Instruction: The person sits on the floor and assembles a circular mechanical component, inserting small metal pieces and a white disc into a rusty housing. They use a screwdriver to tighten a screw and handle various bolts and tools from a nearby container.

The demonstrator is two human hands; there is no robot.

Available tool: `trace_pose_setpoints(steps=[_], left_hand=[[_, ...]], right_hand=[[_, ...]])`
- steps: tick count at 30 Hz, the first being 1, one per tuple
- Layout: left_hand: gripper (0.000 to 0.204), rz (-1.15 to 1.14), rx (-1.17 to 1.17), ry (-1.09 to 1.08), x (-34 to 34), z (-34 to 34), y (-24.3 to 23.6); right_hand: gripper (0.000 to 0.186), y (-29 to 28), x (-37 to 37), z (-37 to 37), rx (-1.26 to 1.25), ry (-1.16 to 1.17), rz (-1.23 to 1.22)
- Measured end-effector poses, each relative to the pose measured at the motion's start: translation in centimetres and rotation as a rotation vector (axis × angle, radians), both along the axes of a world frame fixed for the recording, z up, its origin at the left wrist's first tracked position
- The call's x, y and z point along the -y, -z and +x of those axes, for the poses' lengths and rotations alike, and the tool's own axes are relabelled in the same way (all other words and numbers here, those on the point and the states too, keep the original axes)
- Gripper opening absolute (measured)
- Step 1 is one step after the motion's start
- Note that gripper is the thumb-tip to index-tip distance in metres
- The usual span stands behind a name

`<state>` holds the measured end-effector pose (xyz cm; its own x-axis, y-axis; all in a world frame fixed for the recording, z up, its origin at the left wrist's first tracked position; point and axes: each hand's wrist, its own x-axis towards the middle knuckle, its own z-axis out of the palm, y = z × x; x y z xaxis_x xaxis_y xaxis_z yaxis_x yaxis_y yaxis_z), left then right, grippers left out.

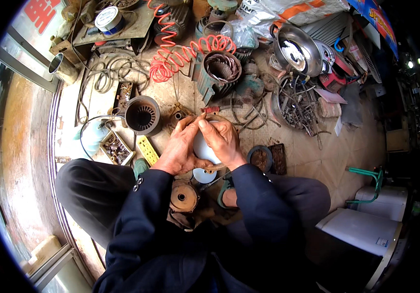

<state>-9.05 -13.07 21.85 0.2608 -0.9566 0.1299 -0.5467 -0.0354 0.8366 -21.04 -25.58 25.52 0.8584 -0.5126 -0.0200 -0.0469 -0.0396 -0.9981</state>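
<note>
In front of my bent knees, both hands close round a round part with a brown rim and a smooth white middle (pixel 204 150). My left hand (pixel 178 150) grips its left side. On the right side, my right hand (pixel 222 141) is curled over the rim, its thumb near the left fingers at the top. Whether a small piece is pinched between the fingertips cannot be made out. Just below the hands lies a small pale disc (pixel 205 175). Nearer my body sits a rusty round motor cover (pixel 183 197) with a hole in its centre.
A slotted stator core (pixel 142 116) stands left of my hands, beside a box of metal parts (pixel 117 148) and a yellow power strip (pixel 147 150). Beyond are a motor housing (pixel 221 73) and a red coiled hose (pixel 163 71). A dark ring (pixel 260 158) lies right.
</note>
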Motion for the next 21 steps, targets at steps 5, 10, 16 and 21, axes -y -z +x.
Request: trace_pose_setpoints(steps=[5,10,16,21], left_hand=[[0.113,-0.116,0.058,-0.192,-0.7,-2.3,0.1],[0.084,-0.15,0.235,-0.405,-1.0,-6.3,1.5],[0.108,-0.097,0.093,-0.288,-0.9,-4.4,0.9],[0.126,-0.061,-0.023,-0.187,-0.8,-2.6,0.2]], right_hand=[[0.045,-0.1,-3.3,1.9,0.032,0.526,-0.184],[0.042,-0.7,-4.3,2.9,-0.115,0.724,-0.265],[0.05,2.4,-1.8,0.5,-0.116,0.451,0.108],[0.045,-1.6,3.0,-4.7,0.193,0.54,0.245]])
